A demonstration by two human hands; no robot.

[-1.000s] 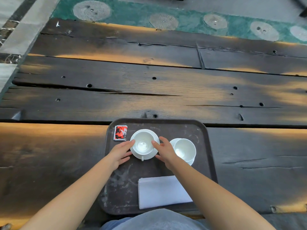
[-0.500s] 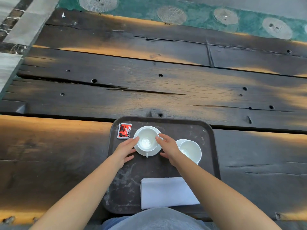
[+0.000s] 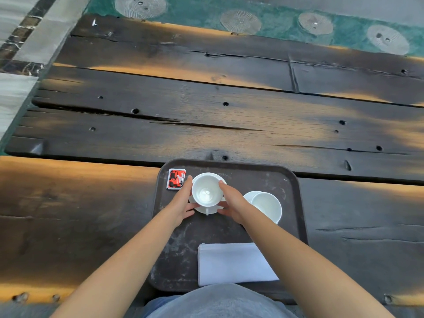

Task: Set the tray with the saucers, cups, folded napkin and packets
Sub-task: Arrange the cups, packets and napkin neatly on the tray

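A dark brown tray [image 3: 291,203] lies on the wooden table in front of me. At its far left, a white cup [image 3: 206,190] stands on a white saucer [image 3: 211,210], handle pointing toward me. My left hand [image 3: 182,203] and my right hand [image 3: 231,201] hold this cup and saucer from either side, fingers along the rims. A second white cup [image 3: 267,206] on its saucer [image 3: 250,196] sits to the right. A red and black packet [image 3: 176,179] lies in the tray's far left corner. A folded white napkin [image 3: 234,263] rests at the tray's near edge.
The tray sits on a dark, weathered plank table [image 3: 206,125] with cracks and holes. Beyond the table's far edge lies a green floor with round grey discs [image 3: 241,21]. Grey tiles [image 3: 20,42] run along the left. My lap in grey cloth [image 3: 215,301] shows at the bottom.
Both hands have slid the left cup and saucer slightly farther away on the tray, closer to the packet. The right cup and the napkin stay put.
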